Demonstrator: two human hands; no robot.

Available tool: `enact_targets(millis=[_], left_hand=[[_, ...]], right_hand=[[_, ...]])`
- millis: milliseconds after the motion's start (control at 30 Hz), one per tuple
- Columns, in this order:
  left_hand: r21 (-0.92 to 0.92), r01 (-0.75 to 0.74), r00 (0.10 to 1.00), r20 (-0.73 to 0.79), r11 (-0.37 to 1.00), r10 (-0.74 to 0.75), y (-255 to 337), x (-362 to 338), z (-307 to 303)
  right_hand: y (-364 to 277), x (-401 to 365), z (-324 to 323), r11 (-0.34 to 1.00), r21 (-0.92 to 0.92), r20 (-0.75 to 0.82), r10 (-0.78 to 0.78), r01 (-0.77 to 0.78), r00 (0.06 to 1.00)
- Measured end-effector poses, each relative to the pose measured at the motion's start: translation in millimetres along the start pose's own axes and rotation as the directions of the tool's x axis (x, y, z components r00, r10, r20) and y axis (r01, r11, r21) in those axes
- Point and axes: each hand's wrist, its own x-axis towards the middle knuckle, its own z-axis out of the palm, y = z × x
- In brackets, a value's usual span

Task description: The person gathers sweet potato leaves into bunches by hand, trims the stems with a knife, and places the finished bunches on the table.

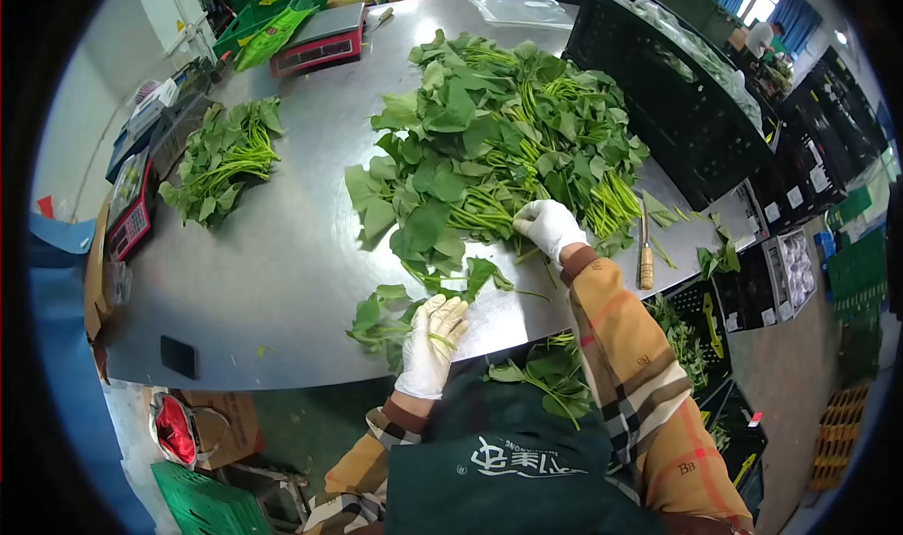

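Note:
My left hand, in a white glove, holds a small bunch of leafy green stems at the near edge of the steel table. My right hand, also gloved, reaches into the near side of a big heap of leafy greens and grips some stems there. A few loose leaves lie between the two hands.
A smaller pile of greens lies at the table's left. A wooden-handled knife rests right of my right hand. Red scales stand at the far side, another scale at the left edge. Black crates line the right side.

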Motion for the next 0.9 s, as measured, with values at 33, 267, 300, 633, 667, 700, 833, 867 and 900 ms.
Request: enact_targets(millis=[33, 267, 300, 633, 667, 700, 833, 867, 900], left_hand=[[0.008, -0.005, 1.000, -0.002, 1.000, 0.005, -0.2, -0.7, 0.7], [0.003, -0.019, 1.000, 0.019, 1.000, 0.019, -0.4, -0.3, 0.5], [0.001, -0.017, 1.000, 0.016, 1.000, 0.017, 0.2, -1.7, 1.5], [0.026, -0.036, 0.999, 0.026, 0.999, 0.035, -2.5, 0.8, -3.0], [0.027, -0.041, 0.999, 0.023, 0.999, 0.041, -4.0, 0.3, -3.9], [0.029, -0.045, 0.999, 0.019, 0.999, 0.045, -4.3, -0.4, -3.3], [0.041, -0.049, 0.999, 0.014, 0.998, 0.048, -4.7, 0.9, -3.3], [0.050, -0.052, 0.998, 0.023, 0.997, 0.051, -5.0, 0.9, -3.4], [0.056, -0.056, 0.998, 0.032, 0.997, 0.054, -4.8, 0.9, -3.5]], right_hand=[[-3.5, -5.8, -4.4, 0.999, 0.033, 0.119, 0.016, -0.020, 0.993], [10.4, -40.4, 13.5, 0.843, 0.529, 0.237, -0.037, -0.097, 0.971], [0.4, -48.8, 9.4, 0.777, 0.625, 0.192, -0.050, -0.083, 0.980], [1.6, -75.7, 18.3, 0.835, 0.550, 0.223, -0.125, -0.019, 0.967], [2.6, -74.5, 13.2, 0.747, 0.664, 0.181, -0.114, -0.036, 0.977], [-13.3, -78.9, -4.3, 0.641, 0.766, 0.141, -0.094, -0.048, 0.986], [-42.6, -95.4, -40.1, 0.483, 0.870, -0.097, -0.036, 0.102, 0.995], [-14.2, -86.0, -28.2, 0.758, 0.645, -0.001, -0.126, 0.097, 0.992], [-8.8, -83.0, -25.9, 0.934, 0.335, 0.120, -0.172, 0.123, 0.978]])
